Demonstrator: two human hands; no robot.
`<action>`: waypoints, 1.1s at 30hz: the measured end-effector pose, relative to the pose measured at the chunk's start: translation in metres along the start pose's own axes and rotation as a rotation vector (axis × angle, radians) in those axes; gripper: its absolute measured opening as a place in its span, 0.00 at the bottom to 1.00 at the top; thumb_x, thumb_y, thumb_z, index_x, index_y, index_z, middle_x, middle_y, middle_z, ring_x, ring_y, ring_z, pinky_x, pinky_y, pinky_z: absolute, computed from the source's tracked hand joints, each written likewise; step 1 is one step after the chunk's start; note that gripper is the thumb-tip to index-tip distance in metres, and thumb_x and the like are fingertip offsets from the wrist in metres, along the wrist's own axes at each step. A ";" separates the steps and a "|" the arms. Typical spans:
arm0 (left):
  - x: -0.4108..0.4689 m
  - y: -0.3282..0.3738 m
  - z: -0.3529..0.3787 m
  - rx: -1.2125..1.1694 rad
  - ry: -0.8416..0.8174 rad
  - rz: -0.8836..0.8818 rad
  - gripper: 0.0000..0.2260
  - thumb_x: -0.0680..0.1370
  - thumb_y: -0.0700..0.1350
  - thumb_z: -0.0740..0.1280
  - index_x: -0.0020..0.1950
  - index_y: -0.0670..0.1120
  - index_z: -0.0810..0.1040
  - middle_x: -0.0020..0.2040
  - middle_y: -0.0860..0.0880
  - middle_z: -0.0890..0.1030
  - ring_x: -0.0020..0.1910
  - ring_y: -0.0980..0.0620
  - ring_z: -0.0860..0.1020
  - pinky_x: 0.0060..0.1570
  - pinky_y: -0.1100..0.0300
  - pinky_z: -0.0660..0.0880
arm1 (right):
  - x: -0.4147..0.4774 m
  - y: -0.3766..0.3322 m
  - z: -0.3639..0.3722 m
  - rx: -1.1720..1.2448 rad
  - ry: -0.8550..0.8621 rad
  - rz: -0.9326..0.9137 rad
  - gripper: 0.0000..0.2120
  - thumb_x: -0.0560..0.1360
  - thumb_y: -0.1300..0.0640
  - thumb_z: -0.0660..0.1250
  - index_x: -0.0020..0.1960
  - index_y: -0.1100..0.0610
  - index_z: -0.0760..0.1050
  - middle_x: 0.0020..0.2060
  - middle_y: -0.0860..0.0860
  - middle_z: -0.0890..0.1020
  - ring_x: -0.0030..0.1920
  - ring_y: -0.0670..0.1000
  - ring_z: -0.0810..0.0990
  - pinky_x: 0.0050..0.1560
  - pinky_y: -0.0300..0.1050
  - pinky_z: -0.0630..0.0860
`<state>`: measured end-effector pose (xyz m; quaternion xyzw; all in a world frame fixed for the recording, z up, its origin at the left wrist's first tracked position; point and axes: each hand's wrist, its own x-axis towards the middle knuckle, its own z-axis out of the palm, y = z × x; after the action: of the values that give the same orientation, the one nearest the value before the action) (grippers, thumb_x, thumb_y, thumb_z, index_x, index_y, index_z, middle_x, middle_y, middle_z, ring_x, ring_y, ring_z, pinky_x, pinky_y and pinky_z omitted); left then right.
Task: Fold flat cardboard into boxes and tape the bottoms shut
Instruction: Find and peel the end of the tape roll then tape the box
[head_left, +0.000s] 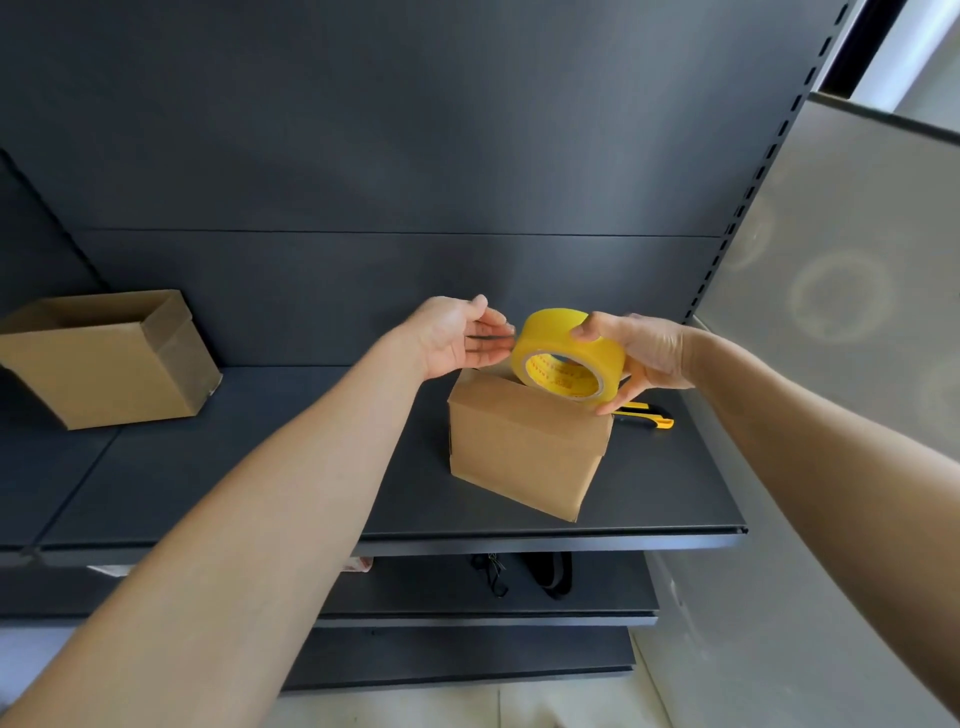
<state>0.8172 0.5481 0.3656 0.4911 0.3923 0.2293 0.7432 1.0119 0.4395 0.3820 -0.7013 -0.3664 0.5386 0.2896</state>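
Taping seems the step in hand: the right hand (644, 353) grips the yellow tape roll (566, 358) over the closed cardboard box (524, 447) on the shelf (311, 467), the left hand (457, 332) held beside it with straight fingers (491, 343); next, the tape's loose end needs peeling free.

On the top shelf (665, 488) stand two cardboard boxes: one open-topped box (109, 358) at the far left and one folded box (524, 452) near the middle. There is one roll of yellow tape (566, 358) above the folded box, and one yellow-and-black utility knife (649, 415) lies just to the right. Two bare hands are in view, the left hand (457, 335) and the right hand (644, 353). The shelves number three: the top shelf, a middle shelf (613, 582) and a bottom shelf (467, 654). The dark straps (550, 571) on the middle shelf are too tangled to count.
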 end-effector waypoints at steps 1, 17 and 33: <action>0.000 0.001 0.001 0.008 0.013 -0.011 0.16 0.84 0.43 0.55 0.43 0.37 0.75 0.41 0.41 0.81 0.41 0.45 0.81 0.38 0.55 0.79 | 0.000 -0.002 0.001 -0.023 0.008 0.009 0.42 0.58 0.45 0.76 0.68 0.57 0.67 0.59 0.60 0.76 0.57 0.62 0.78 0.48 0.62 0.80; -0.011 0.036 0.002 0.033 0.132 -0.034 0.14 0.82 0.45 0.59 0.42 0.37 0.72 0.38 0.40 0.76 0.38 0.43 0.78 0.42 0.53 0.79 | 0.004 -0.034 0.035 -0.459 0.170 0.101 0.30 0.66 0.36 0.70 0.58 0.53 0.68 0.52 0.55 0.74 0.47 0.61 0.78 0.31 0.51 0.81; -0.024 0.024 0.001 0.547 -0.061 -0.190 0.06 0.73 0.29 0.69 0.46 0.38 0.77 0.41 0.45 0.76 0.39 0.51 0.75 0.36 0.64 0.76 | -0.001 -0.039 0.034 -0.643 0.098 0.104 0.33 0.63 0.36 0.73 0.59 0.53 0.68 0.57 0.55 0.73 0.52 0.61 0.77 0.35 0.50 0.82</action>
<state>0.8051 0.5402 0.3965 0.6411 0.4612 0.0292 0.6128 0.9711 0.4609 0.4052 -0.7996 -0.4669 0.3752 0.0427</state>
